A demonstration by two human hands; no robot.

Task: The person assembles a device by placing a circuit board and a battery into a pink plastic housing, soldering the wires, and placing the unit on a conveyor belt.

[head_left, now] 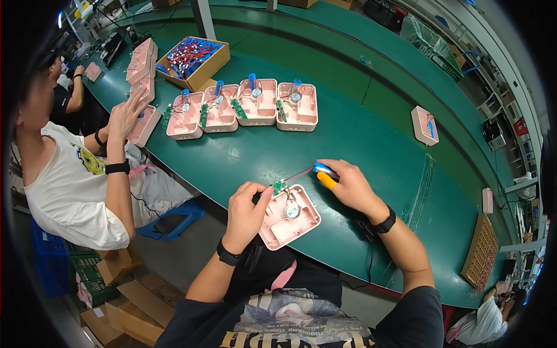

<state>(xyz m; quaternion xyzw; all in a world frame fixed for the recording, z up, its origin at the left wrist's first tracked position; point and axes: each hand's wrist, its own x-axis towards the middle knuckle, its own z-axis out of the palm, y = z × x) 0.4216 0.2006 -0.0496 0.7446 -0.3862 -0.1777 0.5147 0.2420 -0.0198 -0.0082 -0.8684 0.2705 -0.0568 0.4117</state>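
Note:
A pink plastic housing (299,228) lies open side up at the table's near edge, in front of me. Inside it sits a round silver speaker-like part (292,211) with thin wires. At its far rim is a small green circuit board (280,186), pinched at its left edge between thumb and finger of my left hand (246,213). My right hand (353,187), a yellow cover on one finger, grips a blue cylindrical battery (326,170) just above the table. Red wire runs from the battery to the board.
Several similar pink housings (259,103) stand in a row beyond, with boards and blue batteries. Behind them is a cardboard box (207,71) of wired batteries. Another pink housing (425,125) lies right, near a partitioned tray (480,253). A co-worker (75,174) sits at left.

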